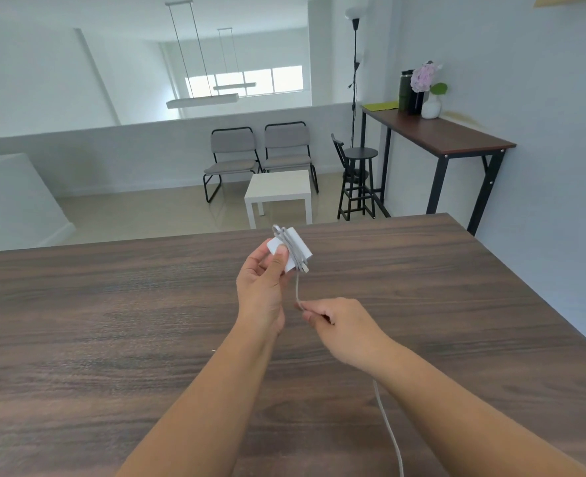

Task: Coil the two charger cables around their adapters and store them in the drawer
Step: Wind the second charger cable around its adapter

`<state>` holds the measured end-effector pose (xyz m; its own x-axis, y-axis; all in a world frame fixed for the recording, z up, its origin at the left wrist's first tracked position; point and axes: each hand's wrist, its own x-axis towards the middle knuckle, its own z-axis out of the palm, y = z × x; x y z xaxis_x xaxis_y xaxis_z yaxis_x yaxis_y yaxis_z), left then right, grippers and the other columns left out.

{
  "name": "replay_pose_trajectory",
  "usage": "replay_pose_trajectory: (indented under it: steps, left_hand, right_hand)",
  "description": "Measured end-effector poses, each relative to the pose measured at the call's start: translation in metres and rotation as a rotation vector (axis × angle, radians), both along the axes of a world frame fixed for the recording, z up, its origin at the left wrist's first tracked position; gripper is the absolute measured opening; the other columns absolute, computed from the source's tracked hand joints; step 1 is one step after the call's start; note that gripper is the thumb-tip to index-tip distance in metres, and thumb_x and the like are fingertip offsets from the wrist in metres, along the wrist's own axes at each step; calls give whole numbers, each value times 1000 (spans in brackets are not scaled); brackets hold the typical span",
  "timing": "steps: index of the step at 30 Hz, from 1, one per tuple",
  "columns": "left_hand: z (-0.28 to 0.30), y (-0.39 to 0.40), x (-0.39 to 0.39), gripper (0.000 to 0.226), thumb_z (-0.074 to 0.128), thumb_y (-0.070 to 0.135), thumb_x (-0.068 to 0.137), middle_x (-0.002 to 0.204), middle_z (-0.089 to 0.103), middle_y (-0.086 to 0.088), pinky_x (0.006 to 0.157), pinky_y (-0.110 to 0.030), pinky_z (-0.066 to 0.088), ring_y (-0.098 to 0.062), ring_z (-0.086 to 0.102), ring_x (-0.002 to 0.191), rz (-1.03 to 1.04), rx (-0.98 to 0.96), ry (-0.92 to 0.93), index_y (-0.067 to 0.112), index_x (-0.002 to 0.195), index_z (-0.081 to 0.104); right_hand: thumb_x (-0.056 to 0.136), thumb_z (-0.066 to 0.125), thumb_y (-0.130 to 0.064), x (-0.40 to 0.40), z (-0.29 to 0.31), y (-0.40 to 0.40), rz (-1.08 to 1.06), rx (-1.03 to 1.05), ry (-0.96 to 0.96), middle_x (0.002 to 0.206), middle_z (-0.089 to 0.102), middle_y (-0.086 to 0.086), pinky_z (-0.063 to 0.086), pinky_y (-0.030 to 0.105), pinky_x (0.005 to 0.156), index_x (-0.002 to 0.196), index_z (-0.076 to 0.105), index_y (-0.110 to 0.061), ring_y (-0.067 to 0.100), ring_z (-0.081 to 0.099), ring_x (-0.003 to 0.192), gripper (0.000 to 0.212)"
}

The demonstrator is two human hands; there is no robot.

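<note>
Adapter sits pinched in your left hand above the wooden table, a few turns on it. Your right hand pinches the cable just below — slacken and the loops may slip off. The long tail trailing under your right forearm could snag. No drawer in sight — nor the second charger.

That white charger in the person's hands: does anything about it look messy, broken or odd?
Nothing looks damaged. The left hand holds the white adapter with a few cable loops around it. The right hand pinches the cable, whose loose rest trails off the near edge of the wooden table.
</note>
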<state>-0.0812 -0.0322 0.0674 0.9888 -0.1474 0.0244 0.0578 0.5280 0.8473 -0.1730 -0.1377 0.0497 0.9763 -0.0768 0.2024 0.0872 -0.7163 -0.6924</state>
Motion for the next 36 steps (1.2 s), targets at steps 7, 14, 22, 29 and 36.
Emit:
replay_pose_trajectory:
  steps: [7, 14, 22, 29, 36]
  left_hand:
    - [-18, 12, 6, 35, 76, 17, 82, 104, 73, 2, 82, -26, 55, -12, 68, 96, 14, 460, -296, 24, 115, 66]
    - [-8, 21, 1, 41, 71, 18, 87, 107, 63, 5, 79, -14, 50, 2, 60, 99, -157, 733, -598, 32, 124, 61]
    - [-4, 26, -4, 40, 56, 38, 93, 108, 50, 12, 91, -41, 55, -23, 58, 112, -349, 692, -568, 42, 132, 53]
    - [2, 20, -14, 45, 60, 24, 94, 120, 56, 2, 77, -28, 55, -11, 63, 97, -324, 458, -403, 35, 136, 45]
    - [-1, 3, -18, 62, 77, 15, 74, 118, 64, -14, 81, -23, 56, -20, 65, 99, -274, -132, 41, 2, 130, 53]
  right_hand:
    - [95, 55, -33, -3, 46, -25, -75, -96, -14, 67, 61, -12, 40, 20, 61, 88, 71, -23, 0, 52, 63, 20]
    - [89, 64, -35, 10, 77, -50, -46, -195, -30, 66, 60, -18, 38, 19, 61, 82, 72, -27, -3, 52, 61, 14]
    - [80, 75, -30, 23, 68, -62, 43, 23, -177, 66, 61, -15, 40, 17, 63, 76, 72, -27, 0, 53, 61, 6]
    - [79, 74, -37, 26, 49, -61, -5, 294, -237, 91, 72, -10, 51, 33, 75, 81, 73, -30, 7, 64, 76, 7]
    - [81, 75, -27, 26, 38, -48, -100, 488, -355, 98, 74, -12, 51, 52, 87, 79, 73, -30, 12, 67, 97, 5]
